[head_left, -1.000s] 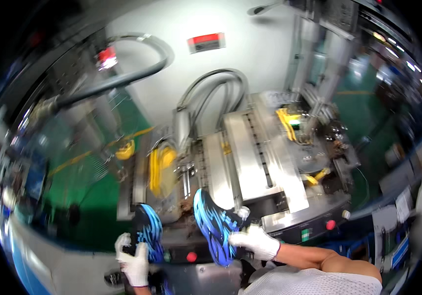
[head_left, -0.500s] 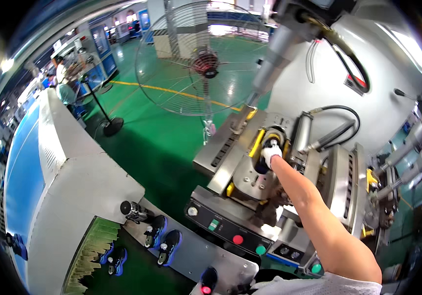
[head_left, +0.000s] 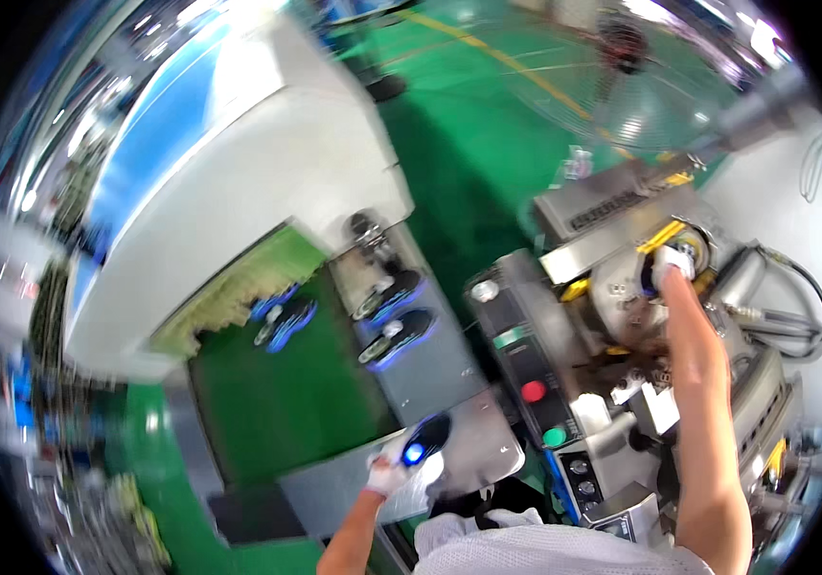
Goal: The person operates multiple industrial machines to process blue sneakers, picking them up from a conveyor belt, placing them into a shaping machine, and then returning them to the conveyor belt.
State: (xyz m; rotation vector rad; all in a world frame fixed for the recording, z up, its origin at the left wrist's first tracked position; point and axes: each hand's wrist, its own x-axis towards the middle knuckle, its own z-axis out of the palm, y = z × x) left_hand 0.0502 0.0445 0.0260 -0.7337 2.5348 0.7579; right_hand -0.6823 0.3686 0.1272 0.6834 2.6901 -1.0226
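Observation:
My left hand point(head_left: 387, 474), in a white glove, is beside a dark shoe point(head_left: 435, 433) lying on the metal ledge point(head_left: 483, 436). A bright blue spot glows at the shoe's near end. Blur smears the fingers there, so I cannot tell whether they touch it. Over at the right, my gloved right hand point(head_left: 672, 264) is closed on a dark shoe point(head_left: 650, 278) seated in the pressing machine point(head_left: 612, 292), between yellow-edged clamps. My hand covers much of that shoe.
Two dark shoes point(head_left: 397, 335) with blue-lit soles sit beside a steel cylinder point(head_left: 371, 235). More shoes point(head_left: 286, 321) rest on the green conveyor belt point(head_left: 286, 412) by a fringed tunnel opening. A control panel with a red button point(head_left: 533, 391) fronts the machine. Behind stands a fan point(head_left: 622, 43).
My view has swung left and down, so the scene sits further right. My left hand has come into sight beside the ledge shoe. The right hand stays at the machine's shoe.

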